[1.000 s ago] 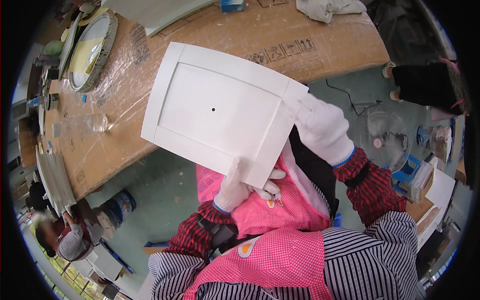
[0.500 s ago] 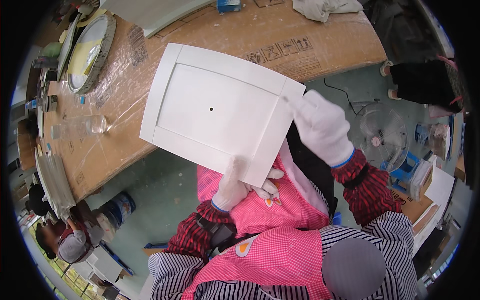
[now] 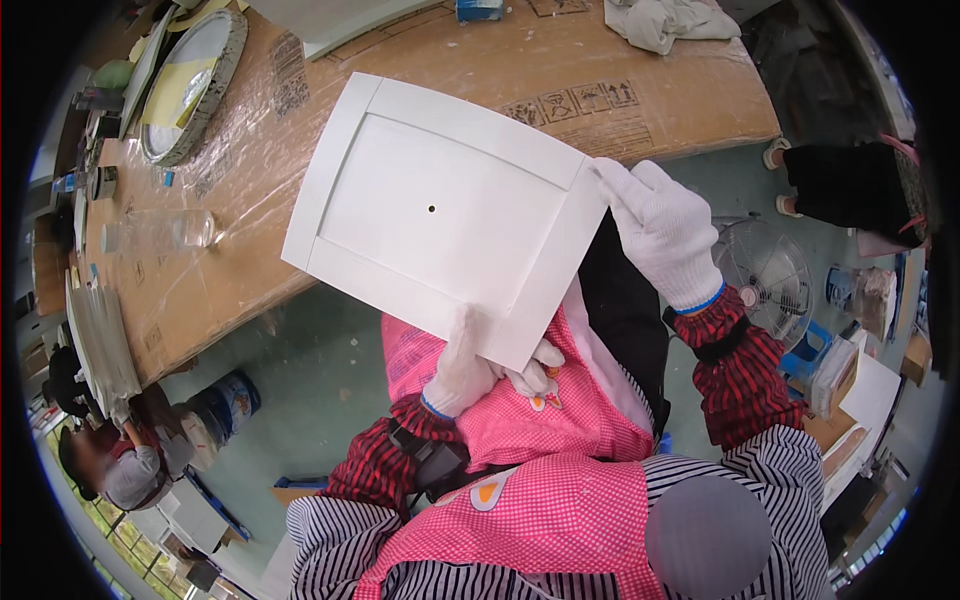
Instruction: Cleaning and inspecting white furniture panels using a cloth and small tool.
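A white cabinet door panel (image 3: 430, 260), with a raised frame and a small dark hole in its recessed middle, is held tilted over my lap, its far part over the table. My left hand (image 3: 462, 375), in a white knit glove, grips the near edge, thumb on the face and fingers underneath. At the panel's far right corner is my right hand (image 3: 655, 230), gloved too, its fingers pressed together and their tips touching the corner. Whether something small is pinched in them I cannot make out.
The brown covered table (image 3: 240, 270) bears a clear jar (image 3: 185, 230), a round lid-like tray (image 3: 228, 75), a blue box (image 3: 479, 9) and a pale cloth (image 3: 665, 22). A floor fan (image 3: 765, 275) stands right. Another person (image 3: 130, 465) sits at lower left; someone's legs (image 3: 840, 185) show at right.
My right hand has moved from the frame's right side, where its fingers were blurred, up to the far corner. The left hand keeps its grip, and the panel has shifted slightly within the view.
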A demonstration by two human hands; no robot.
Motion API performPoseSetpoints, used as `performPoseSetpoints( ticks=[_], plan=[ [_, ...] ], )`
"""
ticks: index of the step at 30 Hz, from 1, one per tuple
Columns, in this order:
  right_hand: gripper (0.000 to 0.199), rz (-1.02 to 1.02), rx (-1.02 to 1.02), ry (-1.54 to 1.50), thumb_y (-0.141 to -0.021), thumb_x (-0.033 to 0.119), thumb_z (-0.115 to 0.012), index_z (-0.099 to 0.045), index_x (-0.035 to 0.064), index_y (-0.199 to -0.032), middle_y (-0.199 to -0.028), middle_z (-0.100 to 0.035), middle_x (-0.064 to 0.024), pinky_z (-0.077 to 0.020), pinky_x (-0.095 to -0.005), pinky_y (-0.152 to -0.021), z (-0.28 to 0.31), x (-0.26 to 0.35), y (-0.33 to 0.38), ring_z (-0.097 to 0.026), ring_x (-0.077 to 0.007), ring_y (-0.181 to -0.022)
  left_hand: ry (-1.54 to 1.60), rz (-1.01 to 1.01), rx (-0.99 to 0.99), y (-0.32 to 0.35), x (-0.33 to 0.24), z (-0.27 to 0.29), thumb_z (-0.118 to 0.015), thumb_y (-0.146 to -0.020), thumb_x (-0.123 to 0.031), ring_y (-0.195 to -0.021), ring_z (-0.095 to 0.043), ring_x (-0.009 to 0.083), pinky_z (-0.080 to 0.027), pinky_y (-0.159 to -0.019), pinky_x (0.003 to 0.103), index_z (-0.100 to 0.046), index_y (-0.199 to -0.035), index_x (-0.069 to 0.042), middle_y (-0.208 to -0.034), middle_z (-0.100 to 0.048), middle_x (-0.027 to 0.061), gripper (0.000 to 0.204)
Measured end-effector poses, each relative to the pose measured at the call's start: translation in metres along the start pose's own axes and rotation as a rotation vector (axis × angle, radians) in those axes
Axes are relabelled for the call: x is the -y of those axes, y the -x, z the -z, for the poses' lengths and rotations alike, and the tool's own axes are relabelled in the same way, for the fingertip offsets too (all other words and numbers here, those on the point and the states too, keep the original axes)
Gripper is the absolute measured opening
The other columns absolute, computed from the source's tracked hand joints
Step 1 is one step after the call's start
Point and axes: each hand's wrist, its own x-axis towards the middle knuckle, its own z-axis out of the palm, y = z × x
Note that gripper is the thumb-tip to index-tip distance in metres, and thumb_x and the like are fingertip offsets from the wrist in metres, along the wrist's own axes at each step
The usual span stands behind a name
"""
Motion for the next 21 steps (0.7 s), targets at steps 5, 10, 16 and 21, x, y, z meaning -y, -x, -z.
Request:
performPoseSetpoints(
  ticks=[5,10,16,21],
  plan=[
    [0.031,-0.056,-0.027,0.015,-0.091,0.006,-0.072,-0.071,0.0089,-0.121,-0.083,-0.059,-0.0116,-0.0519,-0.0388,-0.063,-0.006,0.006,-0.003,-0.065,-0.0313,-0.072,0.006,0.018,0.011,-0.002,0.001,0.002,-0.012,-0.099,-0.079,-0.068,-0.07,0.0487,-0.062,-0.059,0.053,-0.032,-0.147,0.017,-0.101,-0.067,0.0415,0.109],
    [0.033,-0.074,-0.031,0.016,-0.09,0.004,-0.071,-0.069,0.0092,-0.122,-0.085,-0.059,-0.0118,-0.0518,-0.0397,-0.063,-0.01,0.009,-0.005,-0.065,-0.0322,-0.073,0.066,-0.014,0.036,-0.003,0.005,0.004,-0.013,-0.1,-0.078,-0.07,-0.071,0.0491,-0.062,-0.058,0.052,-0.031,-0.147,0.017,-0.102,-0.067,0.0413,0.108],
    [0.041,-0.045,0.088,0.097,-0.089,0.006,-0.069,-0.066,0.0097,-0.13,-0.088,-0.061,-0.0106,-0.0538,-0.0396,-0.064,-0.011,0.02,0.013,-0.066,-0.0313,-0.075,0.026,-0.004,0.038,-0.003,0.004,0.005,-0.013,-0.101,-0.077,-0.073,-0.072,0.0496,-0.063,-0.058,0.051,-0.032,-0.147,0.017,-0.104,-0.066,0.0421,0.106],
    [0.051,0.111,0.222,0.019,-0.08,0.008,-0.068,-0.066,0.0058,-0.131,-0.094,-0.064,-0.0088,-0.0559,-0.0385,-0.065,-0.013,0.052,0.047,-0.067,-0.0273,-0.079,0.032,-0.003,0.054,-0.001,0.012,0.013,-0.008,-0.101,-0.076,-0.077,-0.074,0.0422,-0.063,-0.06,0.04,-0.045,-0.138,0.018,-0.106,-0.07,0.0342,0.107]
  ],
)
